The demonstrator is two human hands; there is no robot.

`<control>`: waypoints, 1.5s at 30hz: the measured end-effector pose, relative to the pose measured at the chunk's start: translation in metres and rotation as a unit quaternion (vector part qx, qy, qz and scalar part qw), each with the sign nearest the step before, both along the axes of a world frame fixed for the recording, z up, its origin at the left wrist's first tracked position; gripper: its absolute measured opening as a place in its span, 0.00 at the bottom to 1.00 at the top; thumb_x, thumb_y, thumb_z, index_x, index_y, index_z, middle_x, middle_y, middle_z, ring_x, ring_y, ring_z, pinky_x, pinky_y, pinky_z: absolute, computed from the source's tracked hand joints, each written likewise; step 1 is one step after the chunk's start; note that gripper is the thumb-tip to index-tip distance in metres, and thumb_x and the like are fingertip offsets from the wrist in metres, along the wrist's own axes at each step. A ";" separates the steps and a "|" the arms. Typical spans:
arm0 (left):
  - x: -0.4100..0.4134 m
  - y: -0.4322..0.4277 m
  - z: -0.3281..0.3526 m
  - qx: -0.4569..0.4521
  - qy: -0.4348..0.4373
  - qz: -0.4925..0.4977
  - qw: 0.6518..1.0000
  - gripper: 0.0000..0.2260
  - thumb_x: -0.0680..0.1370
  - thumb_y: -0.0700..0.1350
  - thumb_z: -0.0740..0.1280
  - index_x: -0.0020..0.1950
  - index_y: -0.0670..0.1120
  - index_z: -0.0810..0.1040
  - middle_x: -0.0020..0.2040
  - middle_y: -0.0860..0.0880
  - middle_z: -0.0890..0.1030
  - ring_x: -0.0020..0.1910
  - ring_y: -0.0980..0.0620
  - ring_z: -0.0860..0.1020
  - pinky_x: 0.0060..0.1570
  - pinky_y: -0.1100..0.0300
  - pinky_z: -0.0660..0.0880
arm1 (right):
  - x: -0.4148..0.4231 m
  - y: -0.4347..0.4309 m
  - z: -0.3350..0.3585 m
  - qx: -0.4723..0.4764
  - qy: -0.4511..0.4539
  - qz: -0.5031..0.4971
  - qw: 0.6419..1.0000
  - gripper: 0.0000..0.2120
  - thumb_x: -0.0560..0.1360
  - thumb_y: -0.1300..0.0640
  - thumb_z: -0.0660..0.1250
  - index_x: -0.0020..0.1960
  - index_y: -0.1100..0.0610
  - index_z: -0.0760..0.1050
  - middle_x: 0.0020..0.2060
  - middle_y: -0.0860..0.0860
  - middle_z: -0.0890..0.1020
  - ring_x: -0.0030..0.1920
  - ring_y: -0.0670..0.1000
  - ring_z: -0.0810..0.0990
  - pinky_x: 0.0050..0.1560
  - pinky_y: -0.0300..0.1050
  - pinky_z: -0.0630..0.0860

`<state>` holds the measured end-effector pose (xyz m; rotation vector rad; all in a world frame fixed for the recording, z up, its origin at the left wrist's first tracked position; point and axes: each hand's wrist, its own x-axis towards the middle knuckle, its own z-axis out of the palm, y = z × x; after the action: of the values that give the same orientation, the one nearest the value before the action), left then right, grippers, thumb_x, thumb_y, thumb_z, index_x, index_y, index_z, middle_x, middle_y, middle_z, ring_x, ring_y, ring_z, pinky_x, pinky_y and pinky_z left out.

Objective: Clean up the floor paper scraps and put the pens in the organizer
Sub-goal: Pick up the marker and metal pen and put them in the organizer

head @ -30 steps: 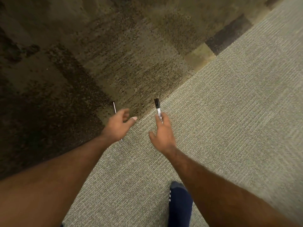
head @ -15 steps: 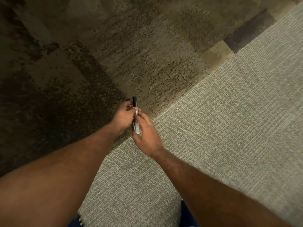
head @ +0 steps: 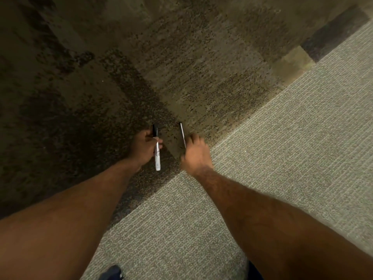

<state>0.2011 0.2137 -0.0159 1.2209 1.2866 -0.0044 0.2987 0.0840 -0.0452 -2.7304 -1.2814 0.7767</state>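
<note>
While the left hand (head: 144,147) grips a marker (head: 157,156), the right hand (head: 196,153) (fingers spread) touches a thin pen (head: 182,134).

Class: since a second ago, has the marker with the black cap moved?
Yes. The marker went from the right hand, at the pale carpet's edge, to the left hand over dark carpet.

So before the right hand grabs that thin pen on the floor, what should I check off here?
1. Marker secure in left hand: ok, fingers wrapped round it.
2. Thin pen in view: ok, lying on the dark carpet.
3. Right hand free: ok, nothing seen in it.
4. Right hand at the pen: ok, fingertips beside its near end.
5. Contact made: cannot tell.
6. Organizer in sight: not ok.
</note>
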 end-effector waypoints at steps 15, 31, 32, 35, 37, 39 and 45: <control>-0.014 0.017 -0.005 -0.011 -0.018 0.017 1.000 0.14 0.82 0.36 0.60 0.67 0.39 0.72 0.51 0.42 0.81 0.45 0.49 0.80 0.44 0.55 0.76 | 0.007 0.020 0.005 0.066 0.135 -0.214 0.965 0.18 0.74 0.62 0.67 0.63 0.56 0.69 0.48 0.55 0.83 0.45 0.57 0.84 0.47 0.52 0.83; -0.031 -0.010 0.177 -0.036 -0.065 0.094 0.993 0.15 0.82 0.38 0.62 0.69 0.41 0.70 0.50 0.46 0.84 0.48 0.48 0.83 0.47 0.53 0.81 | 0.012 -0.010 0.210 0.256 0.307 -0.395 0.827 0.09 0.75 0.57 0.72 0.54 0.59 0.80 0.37 0.52 0.81 0.29 0.45 0.75 0.28 0.37 0.75; -0.032 -0.010 0.194 -0.037 -0.073 0.100 0.992 0.16 0.82 0.37 0.61 0.70 0.40 0.69 0.51 0.46 0.85 0.48 0.48 0.84 0.46 0.54 0.81 | 0.009 -0.008 0.228 0.260 0.293 -0.382 0.837 0.09 0.75 0.54 0.72 0.51 0.58 0.81 0.35 0.49 0.81 0.28 0.43 0.74 0.27 0.35 0.72; -0.034 -0.008 0.248 -0.035 -0.092 0.106 0.990 0.17 0.81 0.38 0.63 0.70 0.39 0.70 0.50 0.47 0.86 0.48 0.48 0.85 0.45 0.54 0.81 | -0.003 -0.001 0.288 0.263 0.271 -0.330 0.865 0.08 0.74 0.53 0.73 0.47 0.57 0.83 0.32 0.45 0.80 0.30 0.40 0.74 0.30 0.29 0.71; -0.036 -0.005 0.286 -0.035 -0.114 0.115 0.986 0.16 0.81 0.39 0.63 0.69 0.40 0.71 0.49 0.48 0.87 0.48 0.49 0.85 0.43 0.56 0.80 | -0.013 0.009 0.332 0.268 0.300 -0.298 0.866 0.07 0.75 0.54 0.72 0.48 0.58 0.83 0.36 0.47 0.82 0.35 0.42 0.78 0.35 0.30 0.74; -0.040 -0.001 0.329 -0.035 -0.131 0.118 0.984 0.15 0.81 0.40 0.63 0.68 0.40 0.72 0.49 0.49 0.87 0.48 0.49 0.85 0.44 0.56 0.79 | -0.025 0.018 0.376 0.268 0.332 -0.258 0.867 0.07 0.75 0.54 0.72 0.48 0.57 0.83 0.38 0.49 0.85 0.39 0.46 0.82 0.40 0.36 0.78; -0.063 0.007 0.465 -0.009 -0.174 0.154 0.972 0.10 0.80 0.35 0.65 0.60 0.38 0.78 0.46 0.45 0.87 0.46 0.49 0.84 0.51 0.51 0.79 | -0.064 0.051 0.500 0.297 0.366 -0.206 0.858 0.05 0.75 0.59 0.72 0.47 0.59 0.85 0.39 0.53 0.86 0.40 0.47 0.83 0.45 0.45 0.79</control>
<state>0.1378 0.2202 0.4491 0.9444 1.1479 0.4063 0.2347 0.1345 0.4544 -1.8143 -0.5898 1.0026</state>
